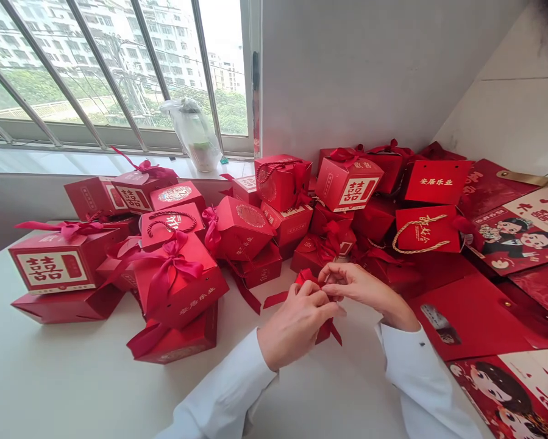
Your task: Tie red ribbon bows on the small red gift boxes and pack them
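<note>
A small red gift box [325, 330] with a red ribbon [276, 299] sits on the white table, largely hidden under my hands. My left hand [297, 320] lies over its top with bent fingers, closed on the ribbon. From the right, my right hand [356, 285] pinches the ribbon between thumb and forefinger near the top of the box. One ribbon end sticks out to the left of my left hand, another hangs at the box's lower right. The knot or bow itself is hidden by my fingers.
Stacked red gift boxes [175, 286] with ribbons and rope handles crowd the table's left and back. Flat red bags [479, 311] with printed cartoon couples cover the right side. On the sill of the barred window stands a plastic-wrapped cup [200, 143]. A grey wall [347, 73] rises behind.
</note>
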Motion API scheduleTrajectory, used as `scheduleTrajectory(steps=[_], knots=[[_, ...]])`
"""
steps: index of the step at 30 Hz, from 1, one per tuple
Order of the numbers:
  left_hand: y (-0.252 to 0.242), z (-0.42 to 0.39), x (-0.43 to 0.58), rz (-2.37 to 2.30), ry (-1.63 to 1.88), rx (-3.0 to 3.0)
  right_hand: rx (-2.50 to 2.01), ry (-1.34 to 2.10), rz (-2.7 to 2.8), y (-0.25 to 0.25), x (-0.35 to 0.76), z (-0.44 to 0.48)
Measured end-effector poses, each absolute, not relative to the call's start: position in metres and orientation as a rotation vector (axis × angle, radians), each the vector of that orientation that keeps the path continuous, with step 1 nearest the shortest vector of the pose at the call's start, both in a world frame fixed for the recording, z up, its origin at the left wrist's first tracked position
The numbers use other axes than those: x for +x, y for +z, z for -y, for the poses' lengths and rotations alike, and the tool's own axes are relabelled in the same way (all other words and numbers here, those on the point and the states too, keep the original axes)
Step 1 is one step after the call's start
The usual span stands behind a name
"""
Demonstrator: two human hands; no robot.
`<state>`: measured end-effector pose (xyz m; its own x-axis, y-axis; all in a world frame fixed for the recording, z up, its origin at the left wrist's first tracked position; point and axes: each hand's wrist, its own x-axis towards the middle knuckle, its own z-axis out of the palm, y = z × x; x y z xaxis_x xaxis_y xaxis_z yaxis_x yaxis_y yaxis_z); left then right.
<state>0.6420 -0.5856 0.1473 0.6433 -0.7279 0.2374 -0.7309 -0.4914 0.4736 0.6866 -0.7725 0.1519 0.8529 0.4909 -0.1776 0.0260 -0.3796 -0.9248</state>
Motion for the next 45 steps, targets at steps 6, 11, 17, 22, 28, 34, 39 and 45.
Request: scheduleTrajectory(steps=[6, 11, 17, 22, 28, 34, 39, 45], knots=[[0.153, 0.568, 0.655, 0.505, 0.18, 2.188, -2.166, 0.244, 0.32, 0.156, 0.685, 0.773], [0.139, 0.562, 0.667, 0.338, 0.102, 2.16, -2.415, -0.022, 0.263, 0.18, 0.664, 0.763], [0.124, 0.574, 0.667, 0.443, 0.071, 2.048, -2.65, 0.227, 0.163, 0.187, 0.638, 0.738], [0.124, 0.571, 0.67, 0.39, 0.077, 2.033, -2.697, 0.208, 0.093, 0.17, 0.64, 0.739], [0.133, 0.552, 0.677, 0.644, -0.061, 2.057, -2.434, 0.195, 0.179, 0.153, 0.64, 0.747], [0.138, 0.55, 0.677, 0.664, -0.076, 2.137, -2.455, 0.03, 0.095, 0.146, 0.632, 0.735], [0.14, 0.551, 0.676, 0.667, -0.027, 2.162, -2.374, 0.062, 0.099, 0.144, 0.632, 0.737], [0.144, 0.556, 0.672, 0.659, -0.004, 2.142, -2.363, 0.088, 0.08, 0.146, 0.63, 0.741]])
